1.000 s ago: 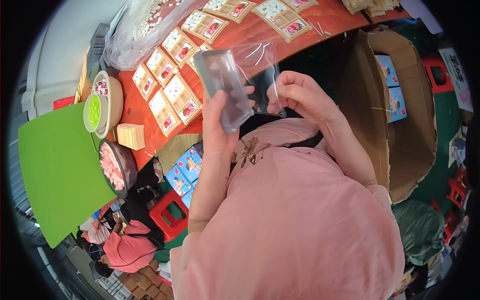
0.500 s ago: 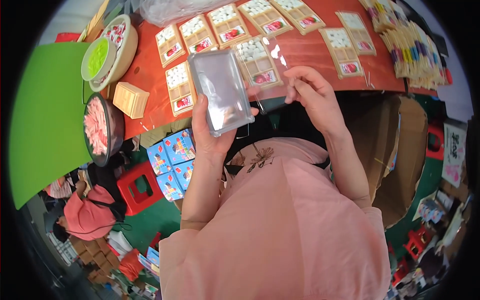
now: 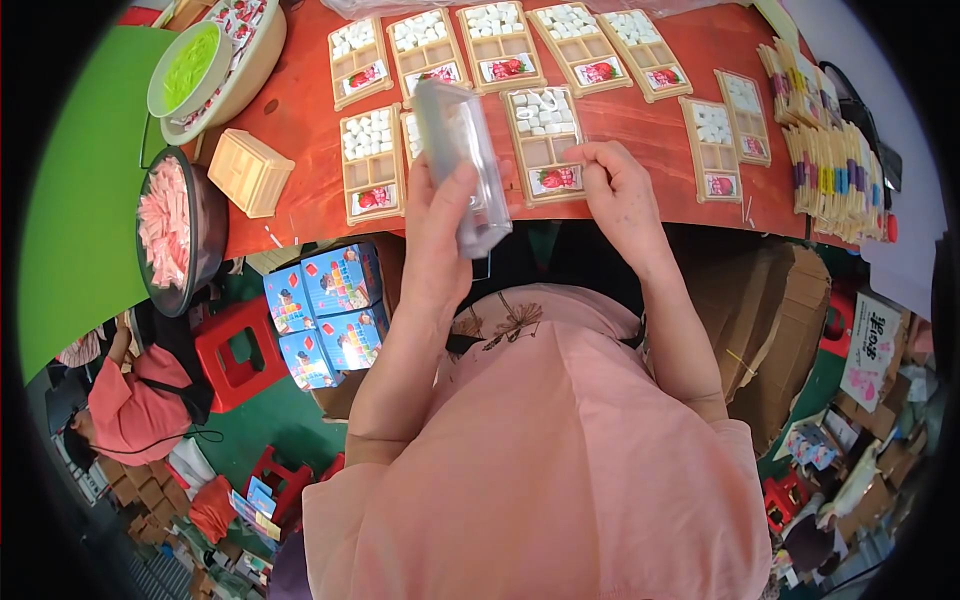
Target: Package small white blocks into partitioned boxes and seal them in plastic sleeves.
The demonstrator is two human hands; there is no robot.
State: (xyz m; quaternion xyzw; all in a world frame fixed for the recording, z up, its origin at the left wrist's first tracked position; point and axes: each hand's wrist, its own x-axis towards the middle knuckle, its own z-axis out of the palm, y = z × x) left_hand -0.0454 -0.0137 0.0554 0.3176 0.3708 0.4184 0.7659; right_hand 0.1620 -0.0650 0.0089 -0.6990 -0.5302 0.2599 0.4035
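Here the left hand [image 3: 437, 228] grips a clear plastic lid [image 3: 462, 165], fingers wrapped round its lower end so that it stands tilted above the near edge of the red table [image 3: 300, 140]. The right hand [image 3: 618, 190] rests at that same edge, fingers curled and pinched on the near right corner of a tan compartment tray [image 3: 545, 140]; this tray holds white pieces in its far cells and a small red-and-white label card in its near cell. Matching trays run in a row along the far edge [image 3: 500, 45], each with the same card. Toward the right edge lies a stack of flat packets with coloured stripes [image 3: 825, 150]. At the left end sit a dark bowl of pink strips [image 3: 175, 225], a small tan box [image 3: 248, 172] and a green bowl [image 3: 190, 65]. Below the table's near edge stand blue cartons with red diamonds [image 3: 322, 315].
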